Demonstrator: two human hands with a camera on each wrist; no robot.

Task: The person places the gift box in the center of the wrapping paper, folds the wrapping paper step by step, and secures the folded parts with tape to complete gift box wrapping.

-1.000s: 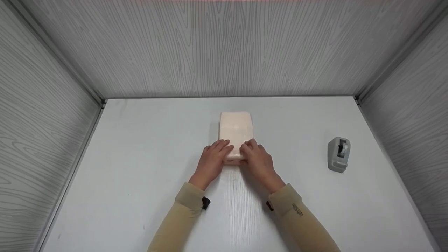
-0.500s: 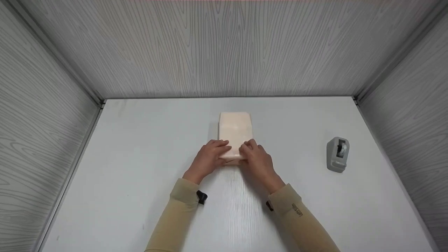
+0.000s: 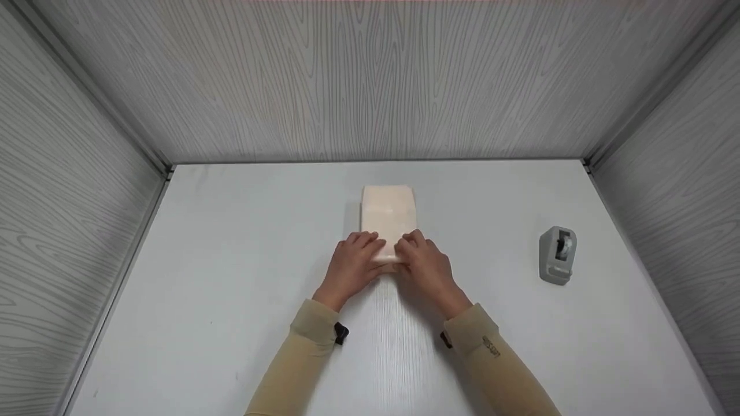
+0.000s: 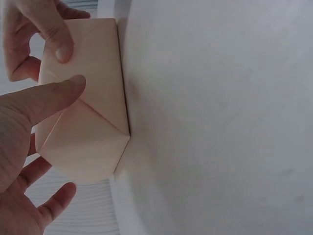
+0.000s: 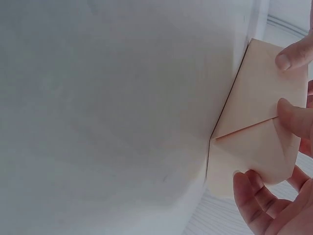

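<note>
A box-shaped packet in plain pale peach paper lies lengthwise at the middle of the table. Folded paper with a diagonal crease covers its near end. My left hand grips the near left corner, fingers over the top and thumb pressed on the folded end. At the near right corner my right hand holds the packet likewise, fingers bent on top, its thumb against the end fold. Both thumbs lie close together on that end in the wrist views. The packet's underside is hidden.
A grey tape dispenser with a roll of clear tape stands to the right on the white table. Grey wood-grain panels enclose the table at the back and on both sides.
My left hand drew back slightly to the left, then returned, its thumb now further across the packet's near end. The right hand and the packet stay nearly still.
</note>
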